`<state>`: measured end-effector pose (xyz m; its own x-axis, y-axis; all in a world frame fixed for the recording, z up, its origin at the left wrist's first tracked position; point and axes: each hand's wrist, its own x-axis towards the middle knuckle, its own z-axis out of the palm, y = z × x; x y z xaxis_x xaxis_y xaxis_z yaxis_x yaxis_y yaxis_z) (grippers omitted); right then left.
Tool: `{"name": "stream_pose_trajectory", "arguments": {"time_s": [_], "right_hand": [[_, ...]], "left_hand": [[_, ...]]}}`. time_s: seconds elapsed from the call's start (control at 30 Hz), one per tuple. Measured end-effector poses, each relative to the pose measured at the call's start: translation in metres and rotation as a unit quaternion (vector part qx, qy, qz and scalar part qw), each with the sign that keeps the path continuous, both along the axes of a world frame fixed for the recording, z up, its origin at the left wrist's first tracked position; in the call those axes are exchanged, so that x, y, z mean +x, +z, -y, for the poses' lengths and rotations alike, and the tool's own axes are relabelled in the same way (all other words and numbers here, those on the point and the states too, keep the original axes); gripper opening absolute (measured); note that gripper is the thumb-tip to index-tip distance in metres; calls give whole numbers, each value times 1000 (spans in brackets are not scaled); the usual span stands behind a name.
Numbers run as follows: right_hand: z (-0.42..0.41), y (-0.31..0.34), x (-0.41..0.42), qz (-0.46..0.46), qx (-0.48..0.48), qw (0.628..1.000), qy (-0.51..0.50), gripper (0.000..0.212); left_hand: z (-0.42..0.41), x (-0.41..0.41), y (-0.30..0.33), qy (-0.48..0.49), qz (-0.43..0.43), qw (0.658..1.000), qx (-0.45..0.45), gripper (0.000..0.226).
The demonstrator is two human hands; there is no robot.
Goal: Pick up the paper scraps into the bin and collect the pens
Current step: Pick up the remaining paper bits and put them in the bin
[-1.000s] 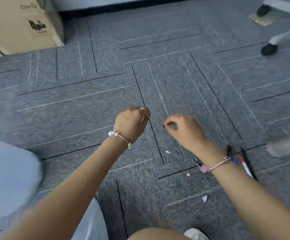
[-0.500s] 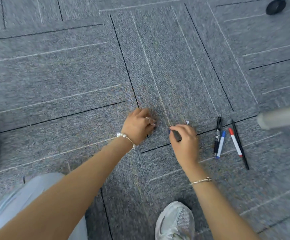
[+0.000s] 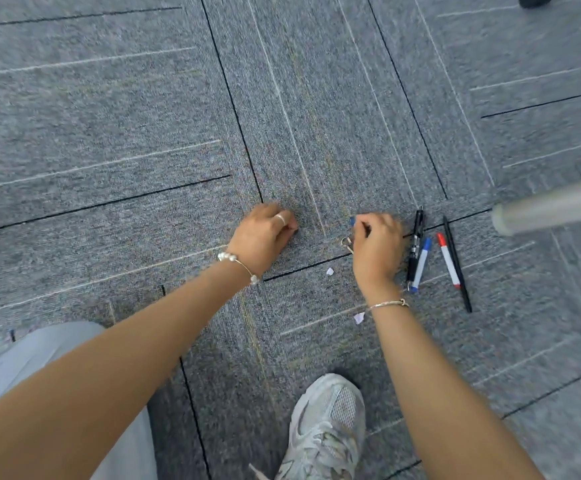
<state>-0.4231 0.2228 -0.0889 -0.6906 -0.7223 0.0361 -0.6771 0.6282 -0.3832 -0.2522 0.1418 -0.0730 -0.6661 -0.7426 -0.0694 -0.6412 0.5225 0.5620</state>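
Two small white paper scraps lie on the grey carpet: one scrap (image 3: 330, 271) just left of the right wrist, the other scrap (image 3: 359, 317) near the right forearm, a little closer to the person. The pens (image 3: 434, 254) lie together on the carpet just right of the right hand (image 3: 375, 251); there are four, a black one, a blue-capped one, a red-capped one and a thin black one, roughly parallel. No bin is in view.

I judge that the step in hand is the picking of scraps, and the pens are not yet collected. The next move probably calls for a fine pinch with the fingertips, because the scraps are small and flat on the carpet pile.

The right hand is low at the carpet with its fingers curled in a pinch; whether they hold anything I cannot tell, as the hand is blurred. A metal binder clip (image 3: 347, 244) lies just beside it. The left hand (image 3: 264, 237) rests at the carpet with fingers curled under; what it holds, if anything, is hidden. Both forearms reach forward and down, and a white sneaker (image 3: 327, 427) is below them.
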Motion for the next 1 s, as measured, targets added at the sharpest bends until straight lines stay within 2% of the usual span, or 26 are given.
{"name": "stream_pose_trajectory", "arguments": {"time_s": [0.13, 0.27, 0.4, 0.5, 0.63, 0.8, 1.0], "right_hand": [[0, -3, -3, -3, -7, 1000, 1, 16], [-5, 2, -16, 28, 16, 997, 68, 19], [-30, 16, -13, 34, -63, 996, 59, 23], [-58, 18, 1, 47, -86, 993, 69, 23], [-96, 10, 20, 28, -67, 992, 105, 19], [-124, -3, 26, 11, -56, 993, 101, 18], [-134, -5, 31, -18, -29, 990, 134, 25]], "left_hand": [[-3, -5, 6, -2, 18, 999, 40, 26], [-11, -13, 10, -68, 23, 997, 31, 25], [-26, -20, 9, -131, 31, 990, 40, 21], [-37, -24, 5, -129, 21, 990, 48, 19], [-48, -29, 3, -128, 18, 990, 63, 22], [-54, -31, 2, -142, 16, 987, 69, 28], [-59, -33, -2, -190, 43, 979, 51, 29]]}}
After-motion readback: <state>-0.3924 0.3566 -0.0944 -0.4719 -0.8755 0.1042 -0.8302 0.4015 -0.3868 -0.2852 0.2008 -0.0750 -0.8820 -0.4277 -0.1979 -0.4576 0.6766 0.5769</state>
